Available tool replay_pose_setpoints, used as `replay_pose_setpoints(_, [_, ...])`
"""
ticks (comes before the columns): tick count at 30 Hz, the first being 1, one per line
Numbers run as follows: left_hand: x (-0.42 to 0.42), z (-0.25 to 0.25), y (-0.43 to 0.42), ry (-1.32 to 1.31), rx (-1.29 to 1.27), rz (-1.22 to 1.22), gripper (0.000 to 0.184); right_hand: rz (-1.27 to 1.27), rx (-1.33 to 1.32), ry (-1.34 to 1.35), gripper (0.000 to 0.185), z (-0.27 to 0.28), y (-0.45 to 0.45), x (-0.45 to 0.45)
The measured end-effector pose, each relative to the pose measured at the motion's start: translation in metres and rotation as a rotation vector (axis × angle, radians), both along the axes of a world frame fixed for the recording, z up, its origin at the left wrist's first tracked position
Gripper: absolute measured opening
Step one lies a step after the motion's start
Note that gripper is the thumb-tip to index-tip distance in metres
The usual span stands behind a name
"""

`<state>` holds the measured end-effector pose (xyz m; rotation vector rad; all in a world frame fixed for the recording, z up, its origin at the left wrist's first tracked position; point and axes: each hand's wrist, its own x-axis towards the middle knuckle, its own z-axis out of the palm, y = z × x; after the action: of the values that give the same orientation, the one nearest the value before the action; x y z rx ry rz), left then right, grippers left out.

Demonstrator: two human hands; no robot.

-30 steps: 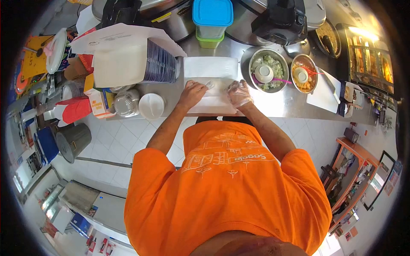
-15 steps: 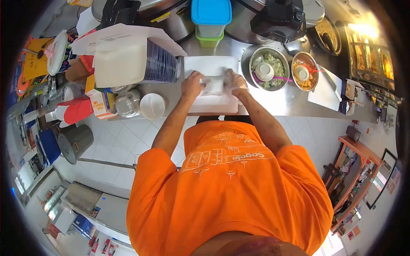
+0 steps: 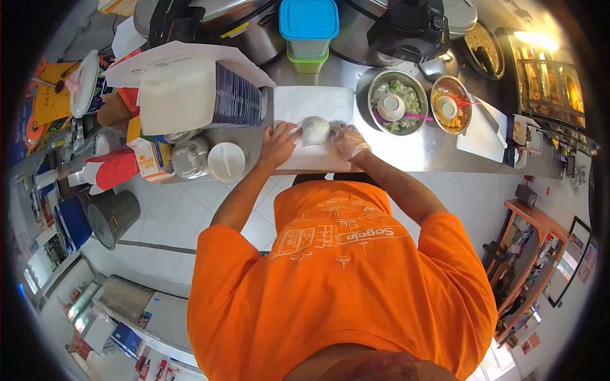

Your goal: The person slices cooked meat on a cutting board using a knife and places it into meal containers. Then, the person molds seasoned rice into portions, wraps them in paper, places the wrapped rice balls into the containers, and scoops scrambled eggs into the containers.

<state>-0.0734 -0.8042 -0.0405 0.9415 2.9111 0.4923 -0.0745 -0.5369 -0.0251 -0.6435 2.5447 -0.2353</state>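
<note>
A rounded, whitish bundle in a thin wrapper [image 3: 314, 131] lies on white paper sheets [image 3: 314, 98] at the counter's front edge. My left hand [image 3: 277, 145] is bare and rests at the bundle's left side, fingers spread and their tips against its edge. On the other side, my right hand [image 3: 349, 141] wears a clear plastic glove; its fingers are bent in on the wrapper's right end. What the bundle holds is hidden.
To the right are a steel bowl of chopped green-white food [image 3: 399, 95], a smaller bowl of orange food [image 3: 452, 98] and a knife [image 3: 492, 124] on a white board. Stacked cartons [image 3: 178, 95] and a round white tub [image 3: 226, 161] stand left. Behind is a blue-lidded container [image 3: 309, 20].
Both hands have moved slightly toward my body and stopped blurring. The left fingers have spread out, and the rounded bundle now shows clearly between the hands.
</note>
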Motion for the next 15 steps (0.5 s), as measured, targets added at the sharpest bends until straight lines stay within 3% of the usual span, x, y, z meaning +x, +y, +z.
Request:
replay_pose_setpoints(3, [-0.026,-0.001,0.000,-0.205,0.018,-0.048,0.036,-0.254,0.008,-0.254,0.028,0.003,-0.001,-0.031])
replay_pose_setpoints(4, [-0.036,-0.010,0.002,-0.315,0.071,-0.035,0.035,-0.175,0.010,-0.282,0.023,0.010,-0.003,-0.047])
replay_pose_setpoints(5, [-0.045,-0.018,0.004,-0.423,0.123,-0.022,0.035,-0.279,0.079,-0.229,0.021,0.020,-0.004,-0.051])
replay_pose_setpoints(7, [-0.055,-0.020,0.018,-0.480,0.092,0.162,0.031,-0.190,0.102,-0.042,0.020,-0.061,-0.004,-0.056])
replay_pose_setpoints(9, [-0.067,-0.021,0.033,-0.504,0.082,0.307,0.027,-0.138,0.201,0.083,0.026,-0.073,-0.013,-0.039])
replay_pose_setpoints(11, [-0.069,-0.025,0.044,-0.517,0.099,0.416,0.021,-0.187,0.125,0.097,0.031,-0.063,-0.012,-0.020])
replay_pose_setpoints(13, [-0.072,-0.029,0.043,-0.580,0.101,0.366,0.022,-0.330,-0.141,0.013,0.037,-0.028,-0.009,-0.013])
replay_pose_setpoints(14, [-0.072,-0.031,0.041,-0.613,0.100,0.343,0.022,-0.293,-0.132,-0.101,0.040,0.027,-0.011,-0.008])
replay_pose_setpoints(15, [-0.072,-0.032,0.038,-0.607,0.123,0.331,0.023,-0.285,-0.090,-0.080,0.040,0.029,-0.014,0.001])
